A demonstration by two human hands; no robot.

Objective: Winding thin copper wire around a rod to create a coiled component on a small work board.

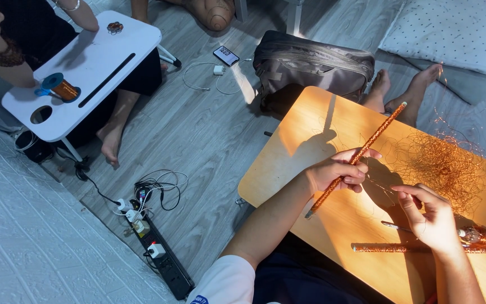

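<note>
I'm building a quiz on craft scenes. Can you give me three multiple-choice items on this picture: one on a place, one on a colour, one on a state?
1. Where does the copper wire tangle lie?
A. on the wooden table
B. on the floor
C. on the white table

2. What colour is the spool of wire on the white table?
A. green
B. copper with blue ends
C. black

3. What is the left hand doing?
A. resting flat
B. gripping a wire-wrapped stick
C. holding a phone

Key: 1 A, it spreads over the wooden table; 2 B, blue flanges show; 3 B, fingers close round the stick, while the right hand pinches fine wire.
</note>
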